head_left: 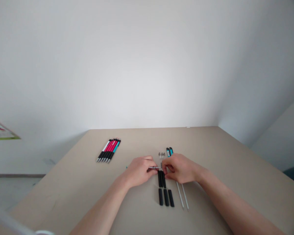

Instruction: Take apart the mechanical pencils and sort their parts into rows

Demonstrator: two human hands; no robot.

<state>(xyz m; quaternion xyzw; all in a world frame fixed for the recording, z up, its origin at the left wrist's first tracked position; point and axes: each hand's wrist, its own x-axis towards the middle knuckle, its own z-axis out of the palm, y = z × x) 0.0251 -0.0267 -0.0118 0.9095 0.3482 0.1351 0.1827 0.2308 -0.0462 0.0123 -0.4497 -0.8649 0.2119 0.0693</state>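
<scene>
My left hand (141,169) is closed in a pinch on a thin pale pen refill (154,167), which lies sideways with its tip toward the right hand. A small teal end (126,167) shows beyond the left hand's knuckles. Close by, my right hand (178,167) has its thumb and fingers pinched together beside the refill's tip; what they hold, if anything, is hidden. Just below the fingertips lie several black tubes (161,179) side by side, with black grips (166,197) in a row nearer me. Small grey cone tips (161,154) stand beyond the hands.
Partly under my right hand are two teal-and-black pen barrels (170,151), with two thin white refills (182,195) showing below the hand. Several assembled pens (108,150) in white, pink and teal lie in a row at the left. The beige table (201,140) meets a white wall.
</scene>
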